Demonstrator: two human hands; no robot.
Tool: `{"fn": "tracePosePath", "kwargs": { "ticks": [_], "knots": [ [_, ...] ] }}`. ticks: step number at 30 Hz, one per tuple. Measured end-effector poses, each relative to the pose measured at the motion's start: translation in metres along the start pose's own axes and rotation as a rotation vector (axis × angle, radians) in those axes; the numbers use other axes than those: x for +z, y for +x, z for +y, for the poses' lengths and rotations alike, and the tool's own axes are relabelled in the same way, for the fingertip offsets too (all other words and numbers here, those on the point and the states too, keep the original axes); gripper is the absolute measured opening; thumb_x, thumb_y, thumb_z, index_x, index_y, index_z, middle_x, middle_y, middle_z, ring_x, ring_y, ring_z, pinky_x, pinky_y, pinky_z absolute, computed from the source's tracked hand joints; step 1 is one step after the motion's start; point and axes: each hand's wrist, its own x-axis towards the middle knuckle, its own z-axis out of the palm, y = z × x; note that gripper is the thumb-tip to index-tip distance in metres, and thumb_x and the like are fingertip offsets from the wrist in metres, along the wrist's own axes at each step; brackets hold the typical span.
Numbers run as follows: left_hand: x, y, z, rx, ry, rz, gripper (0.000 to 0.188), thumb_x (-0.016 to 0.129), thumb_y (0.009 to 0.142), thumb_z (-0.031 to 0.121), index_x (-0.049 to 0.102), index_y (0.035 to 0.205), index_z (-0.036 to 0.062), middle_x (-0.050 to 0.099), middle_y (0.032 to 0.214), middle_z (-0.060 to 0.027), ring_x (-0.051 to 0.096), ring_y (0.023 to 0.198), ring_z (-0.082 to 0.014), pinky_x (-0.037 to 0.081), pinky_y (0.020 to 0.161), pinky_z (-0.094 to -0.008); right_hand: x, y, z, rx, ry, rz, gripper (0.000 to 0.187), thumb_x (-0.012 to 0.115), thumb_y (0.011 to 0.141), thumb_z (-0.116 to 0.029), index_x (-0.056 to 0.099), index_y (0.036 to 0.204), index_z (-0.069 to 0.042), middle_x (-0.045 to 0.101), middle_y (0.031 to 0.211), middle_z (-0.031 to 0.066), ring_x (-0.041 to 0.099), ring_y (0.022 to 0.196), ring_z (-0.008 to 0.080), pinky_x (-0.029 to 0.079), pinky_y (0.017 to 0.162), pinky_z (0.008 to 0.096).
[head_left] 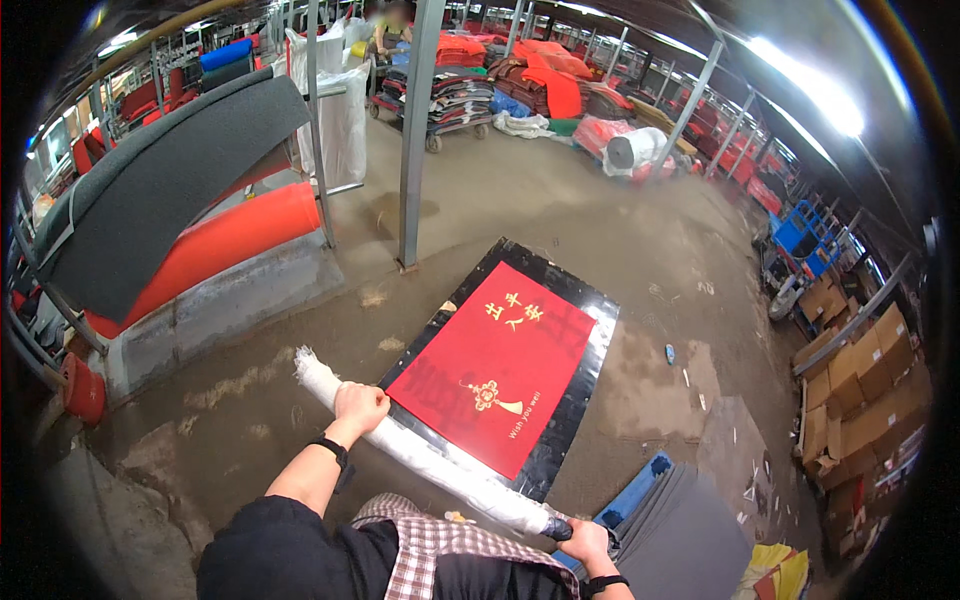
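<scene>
The roll [430, 465] spans the gap between the hands, across the near end of the bench [563, 415], whose legs do not show. The left hand [362, 407] is curled in a fist round its white wrap, a little in from the frayed end; the right hand [583, 542] is wrapped round its dark opposite end. Handling it well would likely mean a firm grip at both ends, the hands moving at one pace, and the roll kept parallel to the near edge of the mat [455, 340]. The loose wrap beyond the left hand could snag, so it is best kept off the mat.

Counted: two hands, one roll, one bench and, ahead of both hands, one red mat with one gold knot emblem. Each wrist wears one dark band [335, 452]. Far beyond the left hand, one orange-red roll [240, 232] lies under one dark grey carpet [170, 165]. Just beside the right hand is one grey pile [685, 535]; its layers cannot be counted.
</scene>
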Motion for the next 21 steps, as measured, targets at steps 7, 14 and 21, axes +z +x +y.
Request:
{"fn": "tracePosePath", "kwargs": {
  "ticks": [7,14,21],
  "knots": [
    [-0.004,-0.026,-0.016,0.038,-0.043,0.06,0.021,0.054,0.067,0.029,0.064,0.059,0.0124,0.06,0.06,-0.0089,0.058,0.062,-0.0257,0.042,0.067,-0.0364,0.007,-0.027,-0.016,0.002,-0.013,-0.032,0.038,0.061,0.054,-0.035,0.063,0.085,-0.014,0.062,0.075,0.0135,0.061,0.074,0.0288,0.048,0.066,0.0383],
    [-0.008,-0.032,-0.025,0.066,-0.036,0.066,0.021,0.054,0.067,0.028,0.064,0.059,0.0121,0.059,0.059,-0.0089,0.058,0.062,-0.0262,0.042,0.066,-0.0377,0.004,-0.037,-0.027,-0.004,-0.029,-0.046,0.038,0.06,0.054,-0.033,0.063,0.086,-0.014,0.062,0.075,0.0138,0.06,0.072,0.0288,0.048,0.065,0.039],
    [-0.01,-0.031,-0.029,0.076,-0.029,0.078,0.02,0.053,0.068,0.028,0.066,0.062,0.0125,0.06,0.059,-0.0092,0.058,0.062,-0.0262,0.042,0.067,-0.0375,0.0,-0.039,-0.037,0.038,-0.01,-0.052,0.037,0.059,0.056,-0.031,0.063,0.088,-0.014,0.062,0.078,0.0127,0.06,0.076,0.0283,0.048,0.068,0.0379]
  ]
}}
